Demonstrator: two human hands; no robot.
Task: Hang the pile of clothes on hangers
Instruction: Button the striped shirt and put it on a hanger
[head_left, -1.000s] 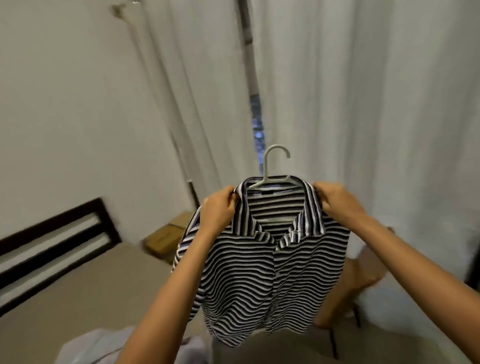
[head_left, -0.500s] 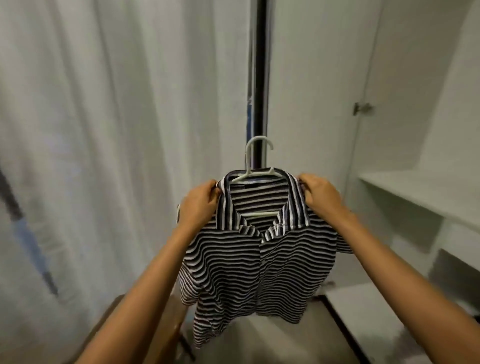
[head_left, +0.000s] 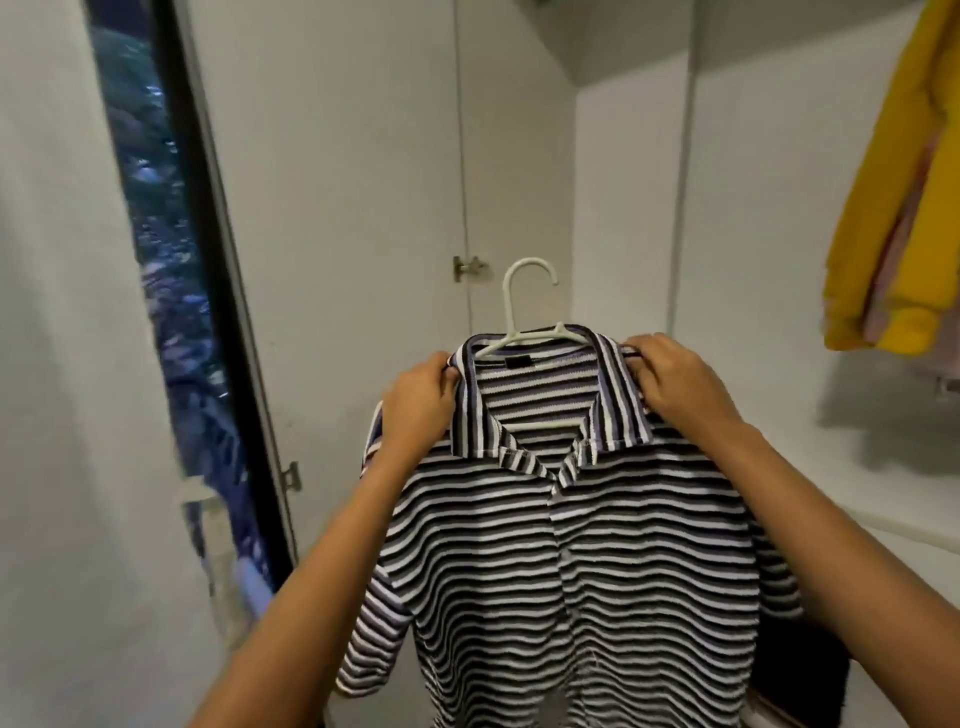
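Note:
A black-and-white striped collared shirt hangs on a white plastic hanger, whose hook sticks up above the collar. I hold it up in front of me at chest height. My left hand grips the shirt's left shoulder next to the collar. My right hand grips the right shoulder at the collar edge. The hanger's arms are hidden inside the shirt; its lower bar shows through the open neck.
An open white wardrobe is ahead, with a hinged door panel and a white shelf at the right. A yellow garment hangs at the upper right. A dark window strip runs down the left.
My view has swung right from the curtains to the open wardrobe. Both hands keep the same hold on the shirt, which has come along with the turn. The yellow garment has come into view.

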